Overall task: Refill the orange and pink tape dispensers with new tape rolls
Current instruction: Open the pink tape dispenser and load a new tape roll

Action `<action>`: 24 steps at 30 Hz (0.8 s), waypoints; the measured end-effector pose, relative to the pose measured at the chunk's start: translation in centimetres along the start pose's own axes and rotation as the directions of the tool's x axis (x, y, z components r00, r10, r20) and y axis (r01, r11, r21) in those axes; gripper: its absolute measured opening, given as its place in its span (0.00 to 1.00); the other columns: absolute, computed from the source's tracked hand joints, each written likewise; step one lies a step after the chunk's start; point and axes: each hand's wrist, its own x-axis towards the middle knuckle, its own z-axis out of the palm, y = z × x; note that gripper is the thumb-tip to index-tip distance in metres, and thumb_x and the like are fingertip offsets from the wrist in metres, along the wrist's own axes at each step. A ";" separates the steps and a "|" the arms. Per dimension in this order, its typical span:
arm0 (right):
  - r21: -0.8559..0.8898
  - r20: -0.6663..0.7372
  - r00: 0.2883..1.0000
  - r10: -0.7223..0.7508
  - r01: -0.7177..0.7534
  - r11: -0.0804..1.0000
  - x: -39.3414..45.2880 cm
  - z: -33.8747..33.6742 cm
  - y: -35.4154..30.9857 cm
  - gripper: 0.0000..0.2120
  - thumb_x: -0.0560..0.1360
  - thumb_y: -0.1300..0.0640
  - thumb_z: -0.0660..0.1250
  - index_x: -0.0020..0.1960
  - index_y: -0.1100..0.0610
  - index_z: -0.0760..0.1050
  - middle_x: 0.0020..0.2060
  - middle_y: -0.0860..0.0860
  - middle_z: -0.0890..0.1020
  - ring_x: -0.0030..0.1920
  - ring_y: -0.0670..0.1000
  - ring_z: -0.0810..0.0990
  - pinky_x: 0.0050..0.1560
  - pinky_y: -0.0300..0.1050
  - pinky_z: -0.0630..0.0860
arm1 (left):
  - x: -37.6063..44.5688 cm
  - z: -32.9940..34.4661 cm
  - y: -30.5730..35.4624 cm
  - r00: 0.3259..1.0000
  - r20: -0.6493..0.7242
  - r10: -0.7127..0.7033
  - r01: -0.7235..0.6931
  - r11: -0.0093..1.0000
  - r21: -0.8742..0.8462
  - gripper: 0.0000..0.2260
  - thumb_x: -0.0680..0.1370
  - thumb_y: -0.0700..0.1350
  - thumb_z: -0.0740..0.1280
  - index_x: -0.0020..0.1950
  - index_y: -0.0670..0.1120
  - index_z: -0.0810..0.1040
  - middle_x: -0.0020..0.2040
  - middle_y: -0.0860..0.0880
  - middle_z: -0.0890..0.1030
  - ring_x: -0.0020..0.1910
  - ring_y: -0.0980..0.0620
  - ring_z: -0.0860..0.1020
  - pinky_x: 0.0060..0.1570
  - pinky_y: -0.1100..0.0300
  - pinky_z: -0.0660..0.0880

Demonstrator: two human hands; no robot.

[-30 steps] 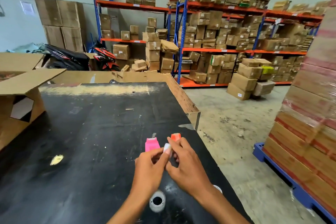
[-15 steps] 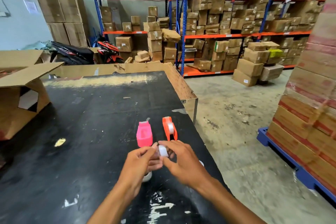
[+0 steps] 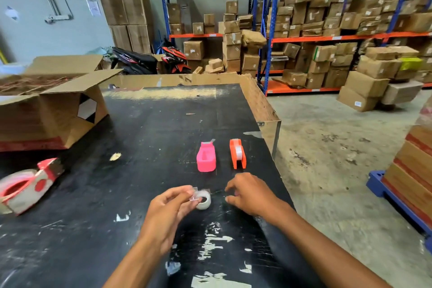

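Observation:
A pink tape dispenser [image 3: 206, 158] lies on its side on the black table [image 3: 145, 138]. Just right of it stands an orange tape dispenser [image 3: 238, 154] with a clear roll inside. Nearer me, my left hand [image 3: 169, 208] pinches a small clear tape roll [image 3: 203, 200] by a loose end of tape; the roll sits just above or on the table. My right hand [image 3: 250, 193] hovers a little to the right of the roll, fingers curled and apart, holding nothing that I can see.
A large red and white tape gun [image 3: 25, 186] lies at the table's left edge. An open cardboard box [image 3: 53, 110] sits at the back left. The table's right edge drops to a concrete floor [image 3: 327, 159]. A stacked pallet [image 3: 416, 170] stands at right.
My hands have parted: the right hand let go of the small roll and moved right, while the left keeps it. The view tilted down, and the tape gun came into sight.

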 end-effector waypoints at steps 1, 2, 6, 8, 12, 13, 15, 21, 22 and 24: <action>0.030 -0.005 1.000 -0.020 0.020 0.999 0.1 0.1 -0.9 0.17 0.73 0.50 0.68 0.60 0.54 0.77 0.53 0.55 0.82 0.55 0.57 0.79 0.52 0.49 0.75 | -0.1 -0.3 0.1 1.000 -0.014 0.006 -0.006 1.000 -0.013 0.06 0.73 0.31 0.66 0.49 0.33 0.80 0.45 0.37 0.83 0.42 0.45 0.83 0.42 0.63 0.82; 0.050 0.005 0.999 -0.039 0.039 0.998 0.3 0.4 -1.9 0.19 0.73 0.49 0.68 0.63 0.54 0.75 0.54 0.55 0.81 0.57 0.57 0.78 0.53 0.49 0.74 | -0.1 -0.6 0.2 1.000 -0.028 0.012 -0.012 1.000 -0.019 0.06 0.73 0.30 0.66 0.49 0.33 0.80 0.44 0.37 0.83 0.40 0.46 0.84 0.42 0.63 0.82; 0.019 0.044 0.999 -0.028 0.027 0.999 1.6 3.2 -4.4 0.27 0.73 0.43 0.65 0.67 0.57 0.67 0.60 0.58 0.75 0.62 0.60 0.73 0.57 0.54 0.72 | 0.0 -1.3 0.3 0.998 -0.062 0.015 -0.015 1.000 0.004 0.07 0.74 0.31 0.66 0.50 0.34 0.80 0.45 0.39 0.84 0.37 0.51 0.85 0.37 0.67 0.81; 0.009 0.005 1.000 0.005 -0.005 1.000 2.4 4.0 -4.9 0.27 0.74 0.43 0.64 0.66 0.58 0.67 0.59 0.59 0.75 0.62 0.61 0.73 0.56 0.54 0.72 | 0.1 -1.6 0.4 0.997 -0.073 0.022 -0.021 1.000 0.009 0.07 0.74 0.31 0.66 0.50 0.35 0.80 0.45 0.39 0.84 0.39 0.50 0.84 0.39 0.68 0.81; 0.181 -0.047 0.999 0.027 -0.018 0.983 3.3 4.1 -5.0 0.18 0.73 0.51 0.65 0.60 0.56 0.67 0.50 0.60 0.79 0.52 0.63 0.78 0.48 0.53 0.75 | 0.5 -2.1 0.7 0.996 -0.085 0.032 -0.036 0.998 -0.045 0.06 0.73 0.30 0.66 0.47 0.34 0.81 0.41 0.41 0.86 0.36 0.52 0.85 0.39 0.67 0.81; 0.299 -0.065 0.997 0.038 -0.017 0.954 3.4 3.9 -4.8 0.18 0.72 0.51 0.66 0.60 0.53 0.67 0.46 0.59 0.81 0.47 0.61 0.79 0.46 0.54 0.77 | 0.7 -2.3 0.9 0.996 -0.082 0.035 -0.040 0.998 -0.056 0.06 0.73 0.30 0.66 0.47 0.34 0.81 0.39 0.42 0.86 0.36 0.53 0.85 0.39 0.67 0.81; 0.584 -0.092 0.993 0.077 -0.009 0.812 3.4 2.9 -4.5 0.26 0.72 0.54 0.68 0.68 0.50 0.65 0.41 0.57 0.82 0.41 0.53 0.81 0.47 0.52 0.78 | 1.3 -2.4 1.0 0.997 -0.070 0.039 -0.043 0.997 -0.060 0.06 0.73 0.30 0.66 0.47 0.35 0.81 0.37 0.43 0.87 0.36 0.53 0.85 0.39 0.67 0.81; 0.846 -0.053 0.995 -0.085 0.090 0.526 1.3 -0.1 -4.6 0.32 0.73 0.62 0.70 0.70 0.47 0.58 0.48 0.48 0.81 0.46 0.42 0.82 0.52 0.36 0.78 | 2.7 -1.5 1.7 0.997 0.068 0.046 -0.046 0.999 -0.012 0.08 0.73 0.33 0.67 0.50 0.35 0.82 0.47 0.39 0.86 0.44 0.49 0.84 0.41 0.67 0.81; 0.837 -0.060 0.994 -0.088 0.098 0.538 1.3 -0.3 -4.4 0.31 0.72 0.63 0.70 0.70 0.48 0.61 0.49 0.48 0.81 0.47 0.42 0.82 0.53 0.37 0.78 | 2.8 -1.2 1.8 0.991 0.116 0.060 -0.062 0.998 0.010 0.08 0.74 0.33 0.67 0.50 0.36 0.83 0.47 0.39 0.86 0.46 0.49 0.84 0.43 0.66 0.81; 0.820 -0.079 0.993 -0.083 0.112 0.562 1.3 -0.9 -4.1 0.28 0.72 0.63 0.71 0.69 0.52 0.66 0.52 0.48 0.81 0.52 0.44 0.82 0.55 0.39 0.78 | 3.0 -0.7 2.2 0.977 0.192 0.095 -0.110 0.992 0.068 0.08 0.73 0.35 0.68 0.49 0.40 0.85 0.48 0.42 0.87 0.49 0.49 0.84 0.48 0.65 0.80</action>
